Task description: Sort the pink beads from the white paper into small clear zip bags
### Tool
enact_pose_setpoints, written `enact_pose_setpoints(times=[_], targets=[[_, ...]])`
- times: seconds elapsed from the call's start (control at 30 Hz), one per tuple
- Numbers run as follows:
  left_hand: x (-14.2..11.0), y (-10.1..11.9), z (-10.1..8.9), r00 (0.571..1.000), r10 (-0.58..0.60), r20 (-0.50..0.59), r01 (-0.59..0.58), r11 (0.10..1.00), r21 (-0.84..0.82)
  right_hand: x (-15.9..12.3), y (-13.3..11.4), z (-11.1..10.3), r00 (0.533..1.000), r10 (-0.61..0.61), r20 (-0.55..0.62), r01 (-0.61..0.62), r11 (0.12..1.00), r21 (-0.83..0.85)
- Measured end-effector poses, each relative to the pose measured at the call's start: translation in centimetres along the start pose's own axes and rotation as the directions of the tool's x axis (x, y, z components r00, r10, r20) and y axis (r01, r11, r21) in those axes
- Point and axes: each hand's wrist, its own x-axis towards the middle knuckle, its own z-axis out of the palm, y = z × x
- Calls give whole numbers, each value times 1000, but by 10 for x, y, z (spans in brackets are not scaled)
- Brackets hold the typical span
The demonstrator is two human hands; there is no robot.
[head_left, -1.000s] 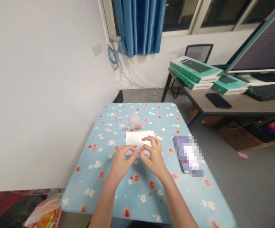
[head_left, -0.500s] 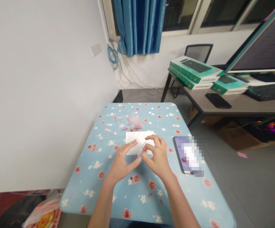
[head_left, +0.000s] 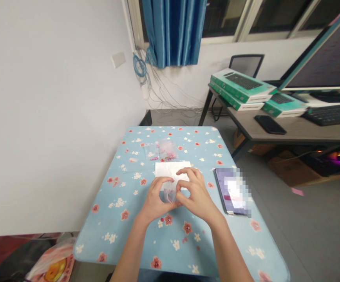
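White wall (head_left: 55, 117), blue floral surface (head_left: 114, 239). Left hand (head_left: 157, 199) and right hand (head_left: 198, 194), grips closed on a small clear plastic bag (head_left: 170, 194), just over a white paper sheet (head_left: 170, 169); phone (head_left: 231, 192) screen pixelated, unreadable.

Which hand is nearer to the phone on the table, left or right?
Right. The right hand is just left of the phone; the left hand is farther, beyond it.

Left hand (head_left: 157, 199) and right hand (head_left: 198, 194) pinch small clear bag (head_left: 170, 192) between fingers (head_left: 184, 171), over white paper (head_left: 167, 169) on blue floral bench (head_left: 105, 231). Clear bag of pink beads (head_left: 160, 150) lies beyond paper; phone (head_left: 231, 192) right of hands.
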Motion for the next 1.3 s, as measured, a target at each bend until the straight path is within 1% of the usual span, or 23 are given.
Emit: enact_pose_setpoints(times=[0.1, 0.23, 0.3, 0.37, 0.4, 0.43, 0.47, 0.53, 0.57, 0.6, 0.63, 0.7, 0.8, 0.87, 0.97, 1.03, 1.1, 1.17, 1.23, 1.3], targets=[[0, -2, 0, 998, 21, -55, -18, 999, 40, -1, 2, 0, 999, 36, -37, -35, 999, 11], [2, -5, -3, 999, 25, -33, -22, 996, 84, 0, 10, 3, 994, 72, -80, -66, 995, 79], [5, -6, -6, 999, 34, -3, -33, 990, 134, 0, 19, 8, 988, 112, -110, -93, 982, 164], [9, -7, -11, 998, 58, 38, -64, 977, 204, 1, 27, 17, 975, 180, -127, -132, 940, 313], [12, -7, -13, 995, 72, 65, -86, 965, 249, 2, 31, 23, 967, 224, -118, -156, 894, 421], [15, -6, -15, 992, 83, 98, -109, 948, 300, 2, 32, 29, 954, 284, -96, -190, 820, 539], [18, -5, -17, 987, 91, 132, -133, 925, 356, 2, 33, 36, 931, 361, -59, -235, 714, 660], [24, -1, -20, 975, 88, 202, -176, 862, 475, 1, 28, 51, 861, 506, 52, -301, 425, 854], [26, 1, -21, 969, 81, 233, -196, 826, 529, 1, 24, 58, 833, 542, 113, -314, 294, 903], [28, 4, -21, 963, 74, 260, -216, 789, 575, 1, 20, 65, 824, 548, 146, -305, 212, 928], [30, 6, -21, 956, 69, 285, -236, 757, 609, 1, 16, 72, 818, 557, 146, -282, 166, 945], [33, 11, -21, 940, 68, 333, -279, 717, 639, 1, 8, 82, 797, 588, 139, -245, 104, 964], [34, 16, -21, 922, 70, 381, -316, 705, 635, 2, 2, 92, 738, 663, 128, -189, 21, 982], [34, 16, -22, 919, 57, 391, -315, 702, 638, 4, 2, 94, 710, 688, 146, -152, -53, 987], [32, 13, -25, 920, 41, 391, -305, 701, 644, 7, 6, 95, 689, 696, 201, -98, -186, 978], [31, 9, -28, 926, 41, 376, -292, 708, 643, 9, 11, 95, 680, 698, 226, -63, -252, 966], [29, 5, -32, 938, 43, 345, -267, 725, 635, 10, 15, 97, 673, 697, 247, -43, -296, 954], [28, 2, -36, 953, 45, 300, -226, 763, 605, 11, 19, 99, 667, 694, 272, -47, -325, 944], [26, 0, -39, 965, 50, 256, -183, 828, 530, 12, 22, 102, 657, 692, 300, -55, -352, 934], [22, 0, -39, 976, 51, 212, -138, 900, 414, 13, 23, 103, 652, 688, 319, -44, -385, 922]])
